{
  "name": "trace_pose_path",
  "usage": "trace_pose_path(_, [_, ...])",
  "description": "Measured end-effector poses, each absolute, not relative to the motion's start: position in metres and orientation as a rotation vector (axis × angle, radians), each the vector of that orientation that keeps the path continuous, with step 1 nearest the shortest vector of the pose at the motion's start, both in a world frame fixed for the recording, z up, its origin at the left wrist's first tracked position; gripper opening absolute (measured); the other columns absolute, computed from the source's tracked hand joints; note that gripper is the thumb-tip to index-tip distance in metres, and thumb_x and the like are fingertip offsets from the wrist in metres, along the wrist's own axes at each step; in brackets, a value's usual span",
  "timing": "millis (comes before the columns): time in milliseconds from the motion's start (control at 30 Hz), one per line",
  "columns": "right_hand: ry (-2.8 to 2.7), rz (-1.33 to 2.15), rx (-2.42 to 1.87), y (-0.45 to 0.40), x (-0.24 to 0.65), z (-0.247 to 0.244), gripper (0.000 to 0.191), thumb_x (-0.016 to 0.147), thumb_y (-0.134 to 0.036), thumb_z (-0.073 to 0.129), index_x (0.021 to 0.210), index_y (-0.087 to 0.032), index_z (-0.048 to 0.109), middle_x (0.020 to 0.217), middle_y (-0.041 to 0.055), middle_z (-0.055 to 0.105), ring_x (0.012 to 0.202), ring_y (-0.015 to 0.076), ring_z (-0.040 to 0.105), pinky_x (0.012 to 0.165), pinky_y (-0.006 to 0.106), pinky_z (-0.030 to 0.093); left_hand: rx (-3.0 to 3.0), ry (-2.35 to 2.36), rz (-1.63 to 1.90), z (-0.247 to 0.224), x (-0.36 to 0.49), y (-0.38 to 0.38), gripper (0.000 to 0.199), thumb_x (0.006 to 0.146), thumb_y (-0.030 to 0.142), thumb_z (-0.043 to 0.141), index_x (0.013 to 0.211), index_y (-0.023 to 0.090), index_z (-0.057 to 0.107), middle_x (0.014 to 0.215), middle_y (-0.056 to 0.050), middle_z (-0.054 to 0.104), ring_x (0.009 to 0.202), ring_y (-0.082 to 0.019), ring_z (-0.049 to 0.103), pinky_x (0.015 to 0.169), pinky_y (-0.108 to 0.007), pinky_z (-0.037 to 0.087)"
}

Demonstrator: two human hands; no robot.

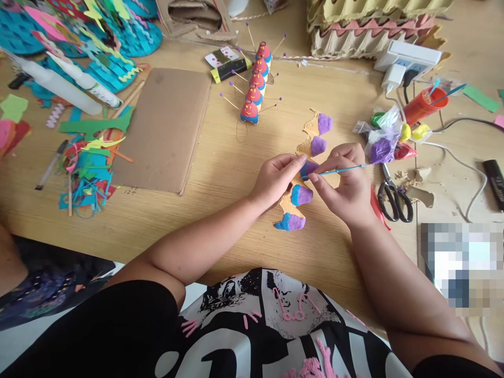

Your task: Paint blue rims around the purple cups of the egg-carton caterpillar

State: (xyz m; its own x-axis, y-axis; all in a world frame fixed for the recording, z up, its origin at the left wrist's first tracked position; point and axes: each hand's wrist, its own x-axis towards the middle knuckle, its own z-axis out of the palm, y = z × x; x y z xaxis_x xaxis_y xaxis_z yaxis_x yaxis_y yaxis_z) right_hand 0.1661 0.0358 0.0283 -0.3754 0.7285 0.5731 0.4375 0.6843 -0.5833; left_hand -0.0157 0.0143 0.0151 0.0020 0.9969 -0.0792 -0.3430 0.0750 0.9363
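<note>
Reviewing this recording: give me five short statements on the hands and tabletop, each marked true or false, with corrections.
1. The right hand holds a thin blue stick. True.
2. The left hand grips the scissors. False: it holds the painted carton strip.
3. The strip's two farthest cups show purple. True.
4. The cardboard sheet lies right of the strip. False: it lies left.
5. The orange cup has blue sticks in it. True.

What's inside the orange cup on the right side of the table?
At least two blue sticks poke out of the orange cup. Their lower ends and the cup's bottom are hidden by its wall, so anything else in there can't be told.
</note>
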Motion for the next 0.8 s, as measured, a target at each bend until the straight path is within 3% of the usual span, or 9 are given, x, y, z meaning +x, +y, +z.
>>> trace_pose_path(200, [-2.067, 0.367, -0.926, 0.0365, 0.1653, 0.0276, 0.019, 0.100, -0.048, 0.073, 0.098, -0.029, 0.073, 0.105, 0.0072, 0.065, 0.111, 0.0300, 0.067, 0.104, 0.058, 0.056, 0.939, 1.030, 1.311, 0.0156, -0.0170, 0.0140, 0.052, 0.087, 0.069, 0.081, 0.074, 0.019, 0.077, 0.061, 0.002, 0.062, 0.054, -0.009, 0.053, 0.053, -0.026, 0.038])
trace_pose_path(400, [-2.045, 0.402, -0.904, 0.0366, 0.1670, 0.0292, 0.020, 0.100, -0.049, 0.072, 0.098, -0.028, 0.072, 0.104, 0.0071, 0.065, 0.116, 0.0322, 0.067, 0.111, 0.065, 0.054, 0.920, 1.041, 1.302, 0.0128, -0.0168, 0.0136, 0.049, 0.087, 0.068, 0.082, 0.079, 0.020, 0.079, 0.063, 0.001, 0.065, 0.056, -0.010, 0.055, 0.053, -0.026, 0.040])
trace_pose_path(800, [-1.957, 0.588, -0.919, 0.0361, 0.1613, 0.0279, 0.021, 0.096, -0.052, 0.076, 0.094, -0.032, 0.072, 0.102, 0.0077, 0.062, 0.114, 0.0317, 0.064, 0.112, 0.063, 0.054, 0.957, 1.058, 1.249, 0.0141, -0.0161, 0.0117, 0.058, 0.085, 0.073, 0.081, 0.064, 0.021, 0.064, 0.054, 0.004, 0.048, 0.049, -0.009, 0.048, 0.048, -0.028, 0.034])
